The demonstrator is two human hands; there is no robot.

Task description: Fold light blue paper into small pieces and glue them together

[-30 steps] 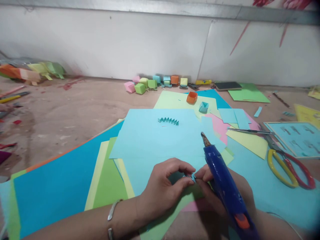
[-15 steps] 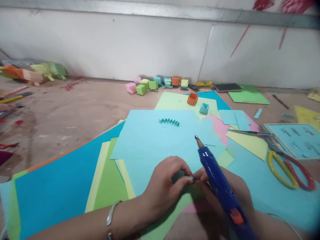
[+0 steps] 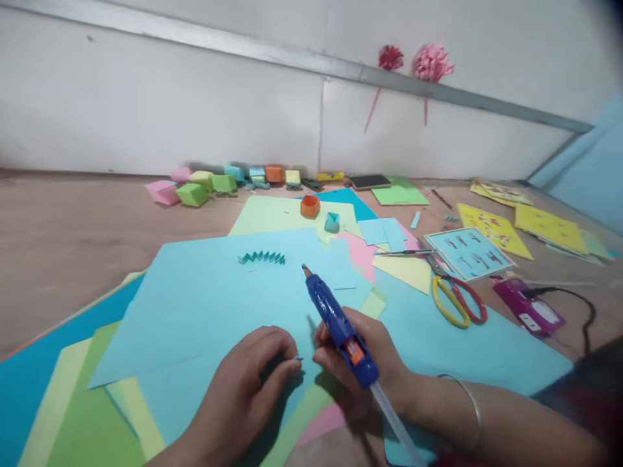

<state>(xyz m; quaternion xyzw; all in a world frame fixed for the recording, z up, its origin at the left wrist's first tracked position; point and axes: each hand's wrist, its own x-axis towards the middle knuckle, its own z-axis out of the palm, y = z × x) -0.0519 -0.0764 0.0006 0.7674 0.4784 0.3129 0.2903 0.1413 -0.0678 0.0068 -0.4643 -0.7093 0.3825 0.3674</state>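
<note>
My left hand point(image 3: 253, 383) pinches a tiny blue-green piece of paper point(image 3: 298, 358) between thumb and forefinger, low over the light blue sheets point(image 3: 209, 292). Just to its right, my right hand point(image 3: 382, 344) holds a blue hot glue gun point(image 3: 328, 308) with an orange trigger. The gun's metal nozzle points up and away to the left, and a clear glue stick point(image 3: 396, 421) juts out of its back end. Beyond the hands, a zigzag-folded teal paper strip point(image 3: 263, 258) lies on the sheet. Between my two hands there is a small gap.
Scissors point(image 3: 457, 301) and tweezers point(image 3: 403, 252) lie to the right, near a printed card point(image 3: 467, 253) and a purple power socket box point(image 3: 528, 308). Small open paper boxes, one orange point(image 3: 310, 206), one blue point(image 3: 332, 222), stand farther back. Several paper cubes point(image 3: 192, 194) line the wall.
My view has swung right, bringing the purple socket box and yellow cards into sight. My right hand, with the glue gun, has parted from my left hand's fingertips.
</note>
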